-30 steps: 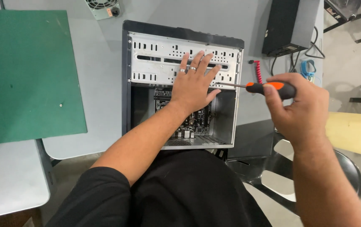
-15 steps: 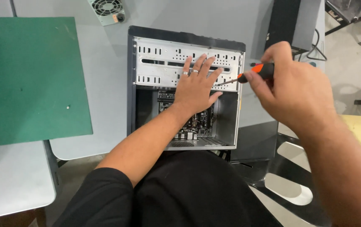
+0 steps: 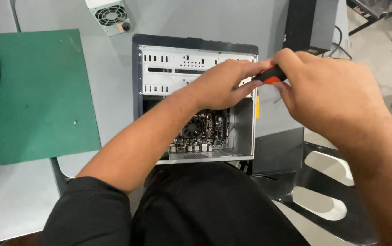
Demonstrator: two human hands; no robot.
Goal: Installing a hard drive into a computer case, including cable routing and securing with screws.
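left hand (image 3: 225, 84): your fingers pinch the screwdriver (image 3: 271, 75) shaft at the open PC case (image 3: 196, 98)
right hand (image 3: 332, 98): closed round its handle
risk: tip slips, gouges the motherboard (image 3: 200, 130)

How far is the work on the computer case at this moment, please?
Done: the case lies open, side panel off, board and fan visible, and small screws lie on the green mat. In hand: the right hand holds a screwdriver at the drive cage; the left hand steadies there. Left: the board remains inside.
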